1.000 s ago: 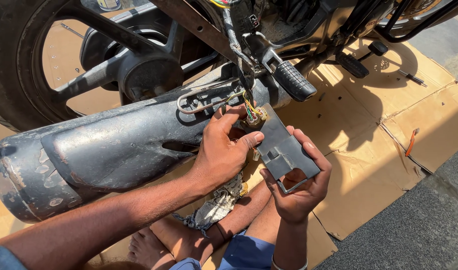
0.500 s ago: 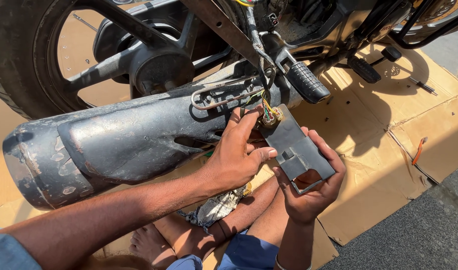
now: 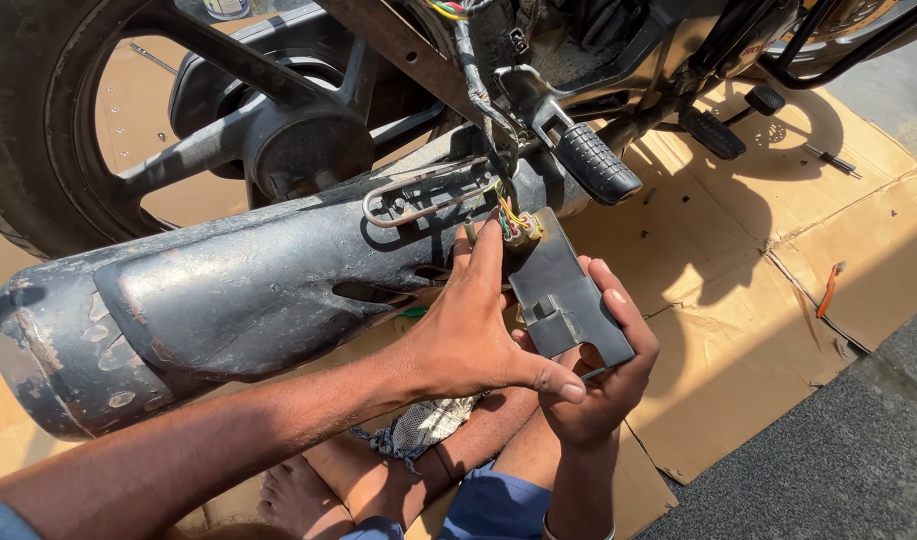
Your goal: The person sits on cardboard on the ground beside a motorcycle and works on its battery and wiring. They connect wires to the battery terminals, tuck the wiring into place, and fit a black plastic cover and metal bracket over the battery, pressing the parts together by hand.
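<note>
A flat dark grey electrical unit (image 3: 564,295) hangs by a bunch of coloured wires (image 3: 517,225) from the motorcycle's frame, just beside the black exhaust muffler (image 3: 229,300). My right hand (image 3: 604,395) comes up from below and cups the unit's lower end, fingers wrapped round its right edge. My left hand (image 3: 459,330) reaches in from the left. Its fingertips are up at the wire connector on top of the unit and its thumb lies across the unit's lower left corner.
The rear wheel (image 3: 39,120) and hub stand behind the muffler. A ribbed footpeg (image 3: 599,165) sticks out right above the unit. Flattened cardboard (image 3: 759,300) covers the ground, with an orange-handled tool (image 3: 829,288) on it. A rag (image 3: 424,425) and bare feet (image 3: 319,480) are below.
My left fingers have straightened and slid up to the wire connector. The unit stays in my right hand, and the view has drifted slightly.
</note>
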